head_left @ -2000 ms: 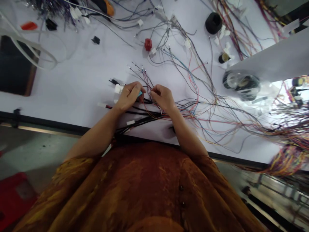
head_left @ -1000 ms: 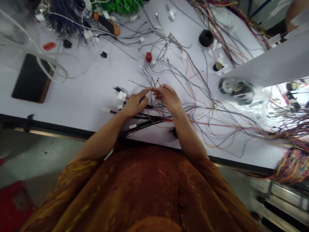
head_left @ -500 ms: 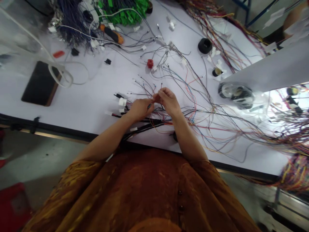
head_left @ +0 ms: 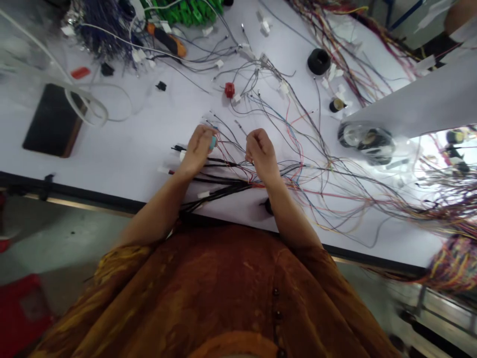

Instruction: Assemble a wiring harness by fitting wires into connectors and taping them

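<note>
My left hand (head_left: pixel 199 146) is closed around a small light-blue piece (head_left: pixel 212 142), with thin wires fanning out beside its fingertips. To its right, my right hand (head_left: pixel 261 149) is closed on a thin dark wire (head_left: pixel 241 127) whose metal-tipped end sticks out up and to the left. Below both hands lies a bundle of black sleeved cables (head_left: pixel 227 189), which runs into thin red, blue and black wires on the right. A white connector (head_left: pixel 182 156) is partly hidden by my left hand.
A red connector (head_left: pixel 229 90) and a black tape roll (head_left: pixel 319 61) lie farther back. An orange-black tool (head_left: pixel 166 40) is at the upper left, near green connectors (head_left: pixel 190 12). A dark phone-like slab (head_left: pixel 54 121) lies left. A white panel (head_left: pixel 413 107) juts in from the right.
My left hand has moved left and slightly up, away from my right hand, and the light-blue piece now shows clearly. A wire end now sticks out from my right hand. The whole view has shifted slightly.
</note>
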Motion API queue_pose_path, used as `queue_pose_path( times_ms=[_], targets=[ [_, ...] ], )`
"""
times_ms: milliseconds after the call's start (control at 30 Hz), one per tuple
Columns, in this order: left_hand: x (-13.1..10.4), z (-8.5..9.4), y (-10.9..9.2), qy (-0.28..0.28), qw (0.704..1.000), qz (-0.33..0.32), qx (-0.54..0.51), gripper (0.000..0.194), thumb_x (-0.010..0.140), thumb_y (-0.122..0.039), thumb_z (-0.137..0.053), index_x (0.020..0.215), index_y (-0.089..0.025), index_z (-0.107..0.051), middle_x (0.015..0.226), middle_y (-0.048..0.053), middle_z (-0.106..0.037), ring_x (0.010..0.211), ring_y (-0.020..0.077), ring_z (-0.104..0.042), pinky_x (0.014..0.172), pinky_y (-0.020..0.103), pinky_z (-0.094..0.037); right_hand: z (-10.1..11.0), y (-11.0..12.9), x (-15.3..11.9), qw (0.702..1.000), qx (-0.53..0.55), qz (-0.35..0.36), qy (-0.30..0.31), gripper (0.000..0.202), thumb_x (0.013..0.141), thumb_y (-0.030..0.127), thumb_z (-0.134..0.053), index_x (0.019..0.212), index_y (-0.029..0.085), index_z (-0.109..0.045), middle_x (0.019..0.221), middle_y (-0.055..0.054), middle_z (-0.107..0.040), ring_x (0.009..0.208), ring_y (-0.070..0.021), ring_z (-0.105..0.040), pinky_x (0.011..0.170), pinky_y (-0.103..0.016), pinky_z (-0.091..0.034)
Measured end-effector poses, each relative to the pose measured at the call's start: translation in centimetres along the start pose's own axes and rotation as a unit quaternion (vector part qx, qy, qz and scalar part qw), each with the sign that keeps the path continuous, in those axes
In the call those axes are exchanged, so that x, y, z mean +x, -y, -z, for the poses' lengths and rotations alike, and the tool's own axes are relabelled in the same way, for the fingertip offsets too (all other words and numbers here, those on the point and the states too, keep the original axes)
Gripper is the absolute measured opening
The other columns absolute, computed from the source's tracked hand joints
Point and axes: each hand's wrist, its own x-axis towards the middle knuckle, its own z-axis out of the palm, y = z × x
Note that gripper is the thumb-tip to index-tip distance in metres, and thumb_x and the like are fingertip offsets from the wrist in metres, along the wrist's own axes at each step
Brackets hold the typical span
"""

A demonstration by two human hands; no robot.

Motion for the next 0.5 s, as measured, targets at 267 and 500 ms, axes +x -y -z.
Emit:
queue_pose_path(
  times_ms=[267,500],
  targets=[
    [-0.4,0.4,-1.3,-0.006,0.982,0.078,-0.17,0.039,0.099,-0.055,-0.047,0.107,-0.021,-0.063,0.092,0.008,-0.066,0.063,0.0123,-0.055,0.055,0.026,-0.043,-2.5,1.7,0.5,0.985,-0.134,0.07,0.085,0.015,0.091,0.031,-0.058,0.08,0.021,-0.055,0.062,0.006,-0.038,0.058,-0.009,-0.033,0.057,-0.025,-0.032],
    [-0.3,0.4,-1.5,0.001,0.969,0.088,-0.231,0.043,0.095,-0.061,-0.052,0.1,-0.02,-0.066,0.09,0.007,-0.066,0.06,0.0098,-0.051,0.052,0.024,-0.041,-2.3,1.2,0.5,0.98,-0.181,0.077,0.038,0.016,0.091,0.034,-0.059,0.081,0.021,-0.058,0.067,0.004,-0.048,0.06,-0.0097,-0.039,0.059,-0.026,-0.034]
  ],
)
